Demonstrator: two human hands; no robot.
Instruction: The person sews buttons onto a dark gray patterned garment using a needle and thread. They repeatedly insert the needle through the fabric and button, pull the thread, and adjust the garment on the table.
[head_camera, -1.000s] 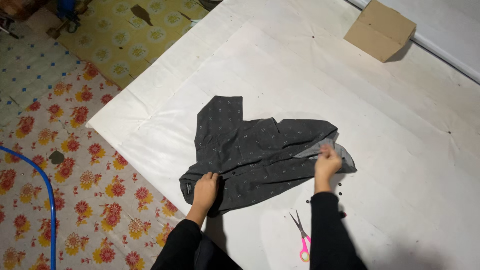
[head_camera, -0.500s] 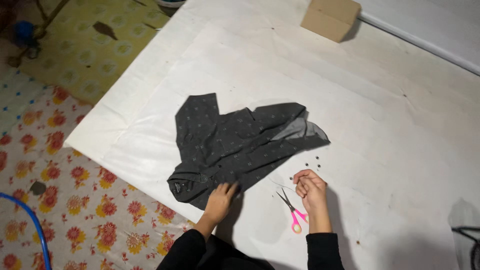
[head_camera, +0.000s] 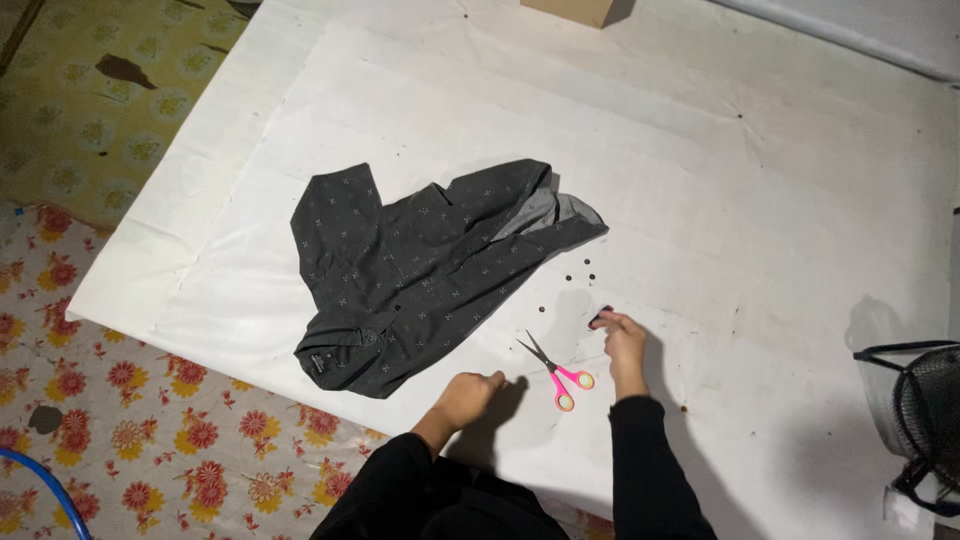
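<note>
Both hands have come off the dark grey patterned shirt, which a second ago was pinned at its collar end by the left hand and lifted at its hem by the right. It now lies alone and loosely crumpled on the white worktop, at about eleven o'clock from the hands, with a paler inner face of the cloth turned up at its right end. The right hand has dropped back toward the person and now pinches a small dark thing between fingertips and thumb, the other fingers curled; what that thing is cannot be told, though it looks like one of the small dark buttons scattered at about eleven o'clock from it, just off the shirt's right corner. The left hand rests near the worktop's near edge, loosely closed into a fist; whether it holds anything cannot be told. Between the two hands lie the pink-handled scissors, blades apart and pointing to ten o'clock, untouched by either hand. By the look of it, the work has passed from arranging the cloth to the small items beside it. A cardboard box sits at the far edge, at twelve o'clock.
</note>
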